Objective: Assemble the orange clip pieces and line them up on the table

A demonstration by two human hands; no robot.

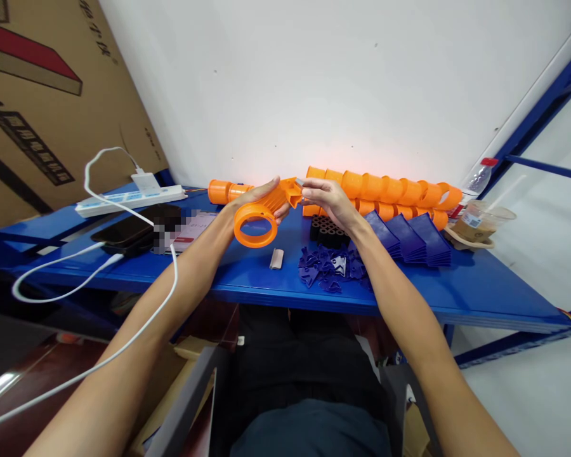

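My left hand [261, 195] is wrapped round an orange plastic tube part [257, 222] with a wide round opening facing me, held above the blue table [480, 285]. My right hand [327, 198] pinches the far end of the same part, where a small grey piece [299, 182] shows at the fingertips. Below the hands lie a small beige clip [276, 258], a heap of small dark blue plastic pieces [328, 266] and a cluster of black cylinders [327, 231].
Rows of orange tube parts [390, 190] line the wall, two more [226, 190] at left. Stacked blue pieces [409, 238] sit right of my hand. A drink cup [480, 222], bottle [478, 178], power strip [128, 200], phone [124, 233] with white cable, cardboard box [38, 95].
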